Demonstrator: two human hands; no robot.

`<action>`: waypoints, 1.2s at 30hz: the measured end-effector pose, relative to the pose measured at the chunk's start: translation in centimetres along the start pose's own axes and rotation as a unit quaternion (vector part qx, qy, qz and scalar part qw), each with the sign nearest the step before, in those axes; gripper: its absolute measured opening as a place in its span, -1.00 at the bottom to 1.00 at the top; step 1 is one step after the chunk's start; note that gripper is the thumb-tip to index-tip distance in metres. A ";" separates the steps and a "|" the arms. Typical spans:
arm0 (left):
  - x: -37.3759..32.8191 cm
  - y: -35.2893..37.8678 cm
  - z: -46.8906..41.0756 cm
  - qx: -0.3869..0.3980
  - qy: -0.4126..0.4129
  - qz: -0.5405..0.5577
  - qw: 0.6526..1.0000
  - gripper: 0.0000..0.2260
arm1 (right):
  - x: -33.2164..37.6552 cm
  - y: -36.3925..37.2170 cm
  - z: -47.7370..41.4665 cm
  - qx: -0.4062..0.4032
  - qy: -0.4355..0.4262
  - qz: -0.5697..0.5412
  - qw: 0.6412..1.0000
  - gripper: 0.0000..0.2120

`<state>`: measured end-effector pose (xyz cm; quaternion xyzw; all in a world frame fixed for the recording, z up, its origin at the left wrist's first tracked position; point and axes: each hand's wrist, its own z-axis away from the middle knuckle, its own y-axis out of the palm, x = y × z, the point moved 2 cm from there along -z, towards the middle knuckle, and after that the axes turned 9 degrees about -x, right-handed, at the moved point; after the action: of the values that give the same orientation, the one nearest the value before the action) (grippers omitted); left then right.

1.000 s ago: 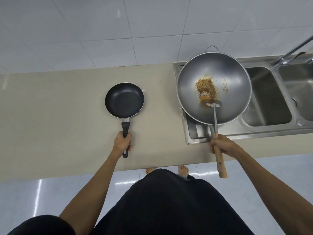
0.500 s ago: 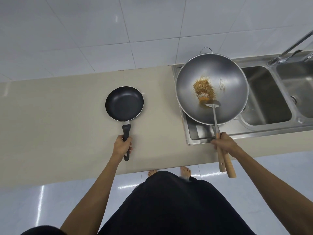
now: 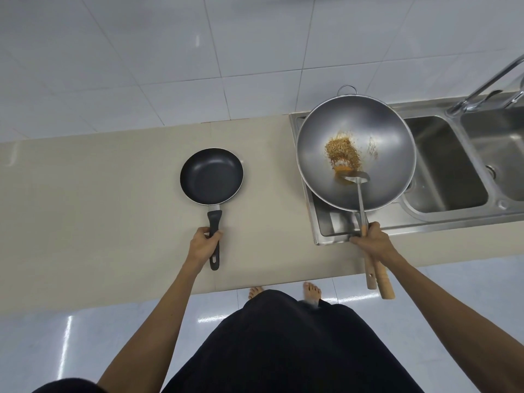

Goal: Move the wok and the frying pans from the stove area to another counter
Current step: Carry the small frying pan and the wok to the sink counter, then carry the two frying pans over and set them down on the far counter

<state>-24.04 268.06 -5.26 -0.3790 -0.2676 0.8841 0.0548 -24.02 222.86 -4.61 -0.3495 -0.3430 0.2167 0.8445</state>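
Now — left hand [image 3: 204, 245] fingers wrapped on frying pan [image 3: 211, 176] handle, right hand [image 3: 371, 239] gripping wok [image 3: 355, 153] handle — spatula too

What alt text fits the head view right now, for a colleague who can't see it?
A person's left hand grips a black frying pan on a beige counter, while the right hand holds a wok with food scraps and a spatula over a steel sink.

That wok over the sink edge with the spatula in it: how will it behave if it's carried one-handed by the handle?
The wok is wide, with its bowl far from the right hand, so it probably feels front-heavy and wants to dip. Its round bottom may rock when set down. The spatula lies loose inside and could slide; the food residue might shift.
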 end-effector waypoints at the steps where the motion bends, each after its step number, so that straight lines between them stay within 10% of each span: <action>1: 0.0 0.0 0.1 0.002 0.002 -0.003 1.000 -0.62 | 0.0 0.1 0.1 0.000 0.000 0.000 1.000 -0.56; 16: -5.0 -3.7 -0.2 -0.071 0.179 -0.164 0.967 -0.28 | 3.9 -3.7 -0.4 -0.128 -0.059 0.097 0.985 -0.35; 36: -27.6 11.2 9.8 -0.015 0.528 -0.353 0.772 -0.38 | 1.5 -23.3 -2.4 -0.197 -0.173 0.096 0.960 -0.32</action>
<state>-10.18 246.00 12.24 -0.6657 -0.3251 0.4592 0.4901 -18.26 207.26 12.03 -0.4974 -0.4841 0.2822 0.6622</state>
